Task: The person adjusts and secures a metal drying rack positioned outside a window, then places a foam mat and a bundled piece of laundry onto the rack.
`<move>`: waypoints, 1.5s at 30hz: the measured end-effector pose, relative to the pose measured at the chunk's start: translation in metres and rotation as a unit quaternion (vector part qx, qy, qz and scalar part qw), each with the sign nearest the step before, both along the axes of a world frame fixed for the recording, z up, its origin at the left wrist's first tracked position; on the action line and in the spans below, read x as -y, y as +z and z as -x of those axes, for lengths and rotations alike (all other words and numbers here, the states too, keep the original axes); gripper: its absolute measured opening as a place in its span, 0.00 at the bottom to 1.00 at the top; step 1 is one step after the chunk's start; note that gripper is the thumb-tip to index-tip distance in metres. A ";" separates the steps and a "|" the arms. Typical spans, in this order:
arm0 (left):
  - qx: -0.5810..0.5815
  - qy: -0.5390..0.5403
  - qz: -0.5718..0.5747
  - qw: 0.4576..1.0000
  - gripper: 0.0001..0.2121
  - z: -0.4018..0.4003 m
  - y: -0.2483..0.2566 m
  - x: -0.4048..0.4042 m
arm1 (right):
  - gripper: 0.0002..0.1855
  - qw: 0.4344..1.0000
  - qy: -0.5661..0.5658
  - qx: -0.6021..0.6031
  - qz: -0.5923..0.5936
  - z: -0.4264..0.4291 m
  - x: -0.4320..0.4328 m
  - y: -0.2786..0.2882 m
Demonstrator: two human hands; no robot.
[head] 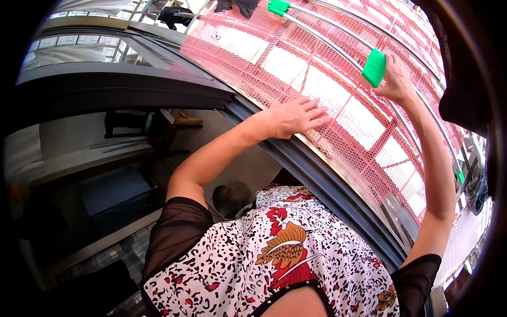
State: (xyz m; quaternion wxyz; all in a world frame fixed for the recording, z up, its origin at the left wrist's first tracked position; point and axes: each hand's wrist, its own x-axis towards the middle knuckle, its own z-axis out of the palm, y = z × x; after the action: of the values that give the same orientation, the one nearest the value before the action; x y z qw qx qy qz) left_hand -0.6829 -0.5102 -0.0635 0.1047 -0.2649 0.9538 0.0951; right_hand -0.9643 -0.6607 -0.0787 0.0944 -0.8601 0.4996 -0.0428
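My right hand [398, 79] reaches out beyond the window and grips a green plastic clip [373, 67] between thumb and fingers. The clip sits at a metal drying pole [328, 41] outside. Bare, with its fingers spread, my left hand [295, 118] is over the window track [313, 170] and the pink perforated mesh [273, 85]. Whether its fingers touch the mesh I cannot tell. Another pair of green clips [279, 7] is on the poles farther out.
A dark-framed sliding window panel [119, 85] stands at the left. Dark cloth [239, 6] hangs at the top, and a large dark garment [467, 71] at the right. Grey cords [478, 190] dangle near the right rim. Indoors, a dark wooden chair [128, 123] shows through the glass.
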 end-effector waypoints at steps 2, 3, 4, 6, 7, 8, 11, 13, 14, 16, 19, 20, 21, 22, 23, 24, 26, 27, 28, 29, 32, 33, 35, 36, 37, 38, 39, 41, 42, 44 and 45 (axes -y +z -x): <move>-0.046 -0.025 0.039 0.998 0.32 -0.004 0.000 -0.007 | 0.45 1.000 -0.008 0.025 0.002 0.001 -0.009 0.005; -0.078 -0.040 0.080 0.993 0.24 -0.007 0.004 -0.009 | 0.46 0.999 -0.015 0.021 0.019 0.001 -0.014 0.008; -0.073 -0.040 0.081 0.993 0.24 -0.008 0.008 -0.007 | 0.47 0.999 -0.023 0.017 0.036 0.000 -0.015 0.010; -0.088 -0.016 0.073 0.993 0.20 -0.005 0.010 -0.005 | 0.51 0.999 -0.040 0.010 -0.006 0.002 -0.015 0.016; -0.157 -0.011 0.126 0.979 0.13 -0.003 0.012 0.001 | 0.52 0.999 -0.049 0.004 0.013 0.002 -0.017 0.020; -0.158 -0.013 0.123 0.980 0.13 -0.003 0.018 0.008 | 0.53 0.998 -0.058 -0.004 0.030 0.005 -0.019 0.023; -0.118 0.025 0.076 0.990 0.07 -0.006 0.011 0.024 | 0.54 0.996 -0.038 0.048 0.064 0.014 -0.021 0.024; -0.174 0.041 0.082 0.981 0.07 -0.005 -0.002 0.035 | 0.54 0.995 -0.025 0.076 0.056 0.017 -0.023 0.029; -0.193 0.047 0.083 0.977 0.08 -0.003 -0.003 0.042 | 0.55 0.995 -0.020 0.089 0.047 0.017 -0.023 0.031; -0.210 0.120 0.084 0.967 0.10 -0.029 -0.003 0.024 | 0.54 0.984 0.031 0.063 -0.167 -0.041 -0.041 0.087; -0.266 0.073 0.106 0.955 0.11 0.003 0.002 0.079 | 0.52 0.977 0.019 0.183 -0.103 -0.009 -0.050 0.109; -0.284 0.083 0.124 0.947 0.11 0.008 -0.001 0.089 | 0.51 0.975 0.019 0.187 -0.122 -0.009 -0.052 0.113; -0.302 0.071 0.143 0.940 0.12 0.009 -0.006 0.098 | 0.51 0.972 0.021 0.193 -0.136 -0.012 -0.055 0.123; -0.321 0.060 0.162 0.931 0.12 0.011 -0.012 0.105 | 0.51 0.972 0.021 0.191 -0.134 -0.017 -0.063 0.135; -0.323 0.058 0.163 0.931 0.12 0.012 -0.017 0.110 | 0.51 0.978 0.033 0.176 -0.104 -0.023 -0.077 0.151; -0.319 0.050 0.184 0.928 0.12 0.013 -0.021 0.113 | 0.51 0.971 0.039 0.199 -0.126 -0.022 -0.072 0.149; -0.318 0.039 0.207 0.924 0.12 0.014 -0.033 0.118 | 0.51 0.964 0.043 0.218 -0.144 -0.020 -0.067 0.152; -0.298 0.057 0.207 0.930 0.12 0.014 -0.040 0.119 | 0.51 0.949 0.088 0.253 -0.168 -0.022 -0.072 0.159; -0.277 0.075 0.208 0.935 0.12 0.014 -0.047 0.118 | 0.51 0.946 0.105 0.261 -0.163 -0.021 -0.075 0.162; -0.288 0.075 0.200 0.933 0.12 0.019 -0.054 0.121 | 0.51 0.946 0.113 0.266 -0.145 -0.019 -0.078 0.163; -0.309 0.079 0.200 0.926 0.12 0.022 -0.069 0.125 | 0.50 0.944 0.118 0.293 -0.092 -0.021 -0.086 0.173; -0.290 0.092 0.190 0.934 0.12 0.021 -0.072 0.123 | 0.50 0.946 0.106 0.290 -0.103 -0.026 -0.091 0.183; -0.263 0.104 0.170 0.944 0.11 0.023 -0.078 0.121 | 0.51 0.937 0.124 0.307 -0.113 -0.026 -0.091 0.186; -0.255 0.088 0.176 0.947 0.12 0.021 -0.084 0.124 | 0.51 0.932 0.143 0.316 -0.103 -0.027 -0.089 0.188; -0.253 0.096 0.167 0.948 0.12 0.017 -0.089 0.126 | 0.51 0.934 0.145 0.313 -0.093 -0.030 -0.089 0.193; -0.256 0.097 0.155 0.949 0.13 0.022 -0.096 0.128 | 0.47 0.922 0.165 0.343 -0.071 -0.028 -0.091 0.195; -0.267 0.101 0.157 0.945 0.14 0.023 -0.100 0.130 | 0.46 0.917 0.176 0.355 -0.055 -0.027 -0.093 0.202; -0.281 0.098 0.159 0.941 0.14 0.025 -0.107 0.135 | 0.45 0.915 0.159 0.355 -0.106 -0.025 -0.102 0.225; -0.289 0.105 0.155 0.939 0.15 0.025 -0.109 0.137 | 0.45 0.914 0.132 0.343 -0.172 -0.023 -0.107 0.235; -0.283 0.096 0.161 0.940 0.15 0.027 -0.112 0.140 | 0.46 0.920 0.136 0.345 -0.126 -0.021 -0.106 0.231; -0.276 0.106 0.155 0.943 0.15 0.024 -0.112 0.140 | 0.47 0.892 0.189 0.388 -0.131 -0.022 -0.104 0.230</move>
State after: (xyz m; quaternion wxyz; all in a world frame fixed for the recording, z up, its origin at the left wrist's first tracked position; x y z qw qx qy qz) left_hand -0.7065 -0.6502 -0.1759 -0.2159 -0.3408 0.9146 0.0259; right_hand -0.9424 -0.5565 0.1515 0.3993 -0.8330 0.2520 -0.2883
